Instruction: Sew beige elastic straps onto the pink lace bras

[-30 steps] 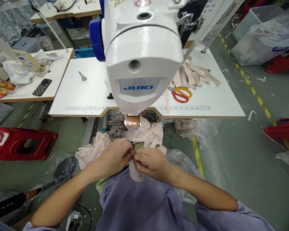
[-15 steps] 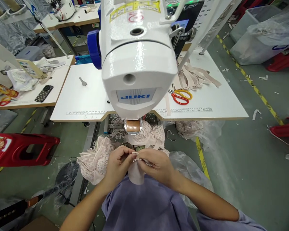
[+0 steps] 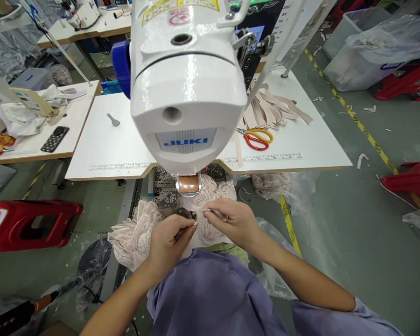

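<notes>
One bare left hand point(image 3: 172, 239) and one bare right hand point(image 3: 235, 223) are just apart, each pinching thin pale material point(image 3: 204, 210) over pale pink lace fabric point(image 3: 206, 234), at six o'clock from the glossy white sewing machine point(image 3: 189, 88). From them, I see red-and-yellow-handled scissors point(image 3: 248, 133) at one o'clock on the white counter point(image 3: 115, 145).

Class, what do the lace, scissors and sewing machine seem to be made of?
Lace: matte fabric, fibre unclear, by its openwork and folds.
Scissors: probably metal blades, greyish; smooth red and yellow handles, perhaps plastic.
Sewing machine: glossy white casing, likely painted metal, by its bright highlights.
</notes>
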A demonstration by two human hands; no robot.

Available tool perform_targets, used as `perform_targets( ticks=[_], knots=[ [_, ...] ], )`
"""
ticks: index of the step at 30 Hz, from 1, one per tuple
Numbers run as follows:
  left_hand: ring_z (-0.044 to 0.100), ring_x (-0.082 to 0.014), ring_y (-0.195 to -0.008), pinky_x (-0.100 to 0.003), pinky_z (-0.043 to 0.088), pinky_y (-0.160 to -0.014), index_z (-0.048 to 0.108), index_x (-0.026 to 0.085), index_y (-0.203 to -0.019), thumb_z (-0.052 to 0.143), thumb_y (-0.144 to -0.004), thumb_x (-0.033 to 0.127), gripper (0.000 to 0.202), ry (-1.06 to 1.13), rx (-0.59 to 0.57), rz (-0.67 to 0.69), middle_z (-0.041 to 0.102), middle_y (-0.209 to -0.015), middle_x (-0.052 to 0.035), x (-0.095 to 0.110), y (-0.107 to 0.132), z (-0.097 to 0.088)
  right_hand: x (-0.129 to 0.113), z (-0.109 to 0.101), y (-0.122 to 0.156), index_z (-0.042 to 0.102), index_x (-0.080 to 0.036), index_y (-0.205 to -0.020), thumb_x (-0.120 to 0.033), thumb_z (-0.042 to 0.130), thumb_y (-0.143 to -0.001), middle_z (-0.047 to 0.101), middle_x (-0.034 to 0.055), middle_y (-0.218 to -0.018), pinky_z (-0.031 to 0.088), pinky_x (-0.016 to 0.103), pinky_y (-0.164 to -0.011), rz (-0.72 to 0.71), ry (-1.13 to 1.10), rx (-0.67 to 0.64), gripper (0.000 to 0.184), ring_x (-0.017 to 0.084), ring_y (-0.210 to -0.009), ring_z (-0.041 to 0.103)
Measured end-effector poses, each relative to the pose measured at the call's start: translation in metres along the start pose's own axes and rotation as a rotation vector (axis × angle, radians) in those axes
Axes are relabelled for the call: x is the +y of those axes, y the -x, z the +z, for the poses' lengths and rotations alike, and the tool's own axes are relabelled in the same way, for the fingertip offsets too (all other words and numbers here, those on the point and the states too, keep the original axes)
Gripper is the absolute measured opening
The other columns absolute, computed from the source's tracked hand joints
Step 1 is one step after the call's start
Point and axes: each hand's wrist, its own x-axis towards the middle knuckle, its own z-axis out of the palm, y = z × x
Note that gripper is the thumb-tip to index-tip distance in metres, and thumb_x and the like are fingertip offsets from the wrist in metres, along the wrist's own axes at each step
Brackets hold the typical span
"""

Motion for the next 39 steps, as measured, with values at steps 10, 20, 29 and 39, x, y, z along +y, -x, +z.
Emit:
perform_targets(
  ticks=[10,20,29,39],
  knots=[
    [0.068,-0.0094,-0.067,-0.017,0.048,-0.059,0.071,0.018,-0.092,0.066,-0.088,0.018,0.006,-0.05,-0.125,0.062,0.074,-0.075,-0.0001,0.006,-0.011,-0.012,-0.013,-0.019,-0.011,0.069,-0.019,-0.08,-0.023,0.056,-0.09,0.066,-0.0011,-0.07,0.036,0.021,-0.057,0.115,-0.216,-0.41,0.017,0.01,-0.063,0.057],
    [0.065,-0.0087,-0.065,-0.017,0.044,-0.056,0.07,0.018,-0.089,0.064,-0.089,0.018,0.006,-0.039,-0.193,0.025,0.072,-0.074,0.0014,0.005,-0.011,-0.014,-0.01,-0.021,-0.009,0.071,-0.022,-0.093,-0.023,0.055,-0.091,0.072,-0.0006,-0.081,0.04,0.023,-0.068,-0.01,-0.064,-0.42,0.016,0.013,-0.074,0.063],
    [0.065,-0.0124,-0.069,-0.022,0.044,-0.06,0.07,0.02,-0.1,0.055,-0.095,0.027,0.017,-0.159,-0.364,-0.064,0.073,-0.079,-0.0001,0.005,-0.021,-0.015,-0.011,-0.018,-0.005,0.071,-0.021,-0.095,-0.026,0.059,-0.092,0.075,-0.0004,-0.084,0.043,0.024,-0.067,-0.055,-0.024,-0.375,0.013,0.013,-0.075,0.067],
    [0.059,-0.0096,-0.059,-0.02,0.04,-0.052,0.063,0.019,-0.082,0.051,-0.097,0.03,0.022,-0.085,-0.145,-0.098,0.065,-0.068,0.0022,0.014,-0.028,-0.011,-0.02,-0.021,-0.032,0.067,-0.018,-0.081,-0.018,0.058,-0.085,0.063,0.0018,-0.074,0.04,0.024,-0.062,-0.261,0.078,-0.095,0.01,0.013,-0.07,0.058]
  ],
)
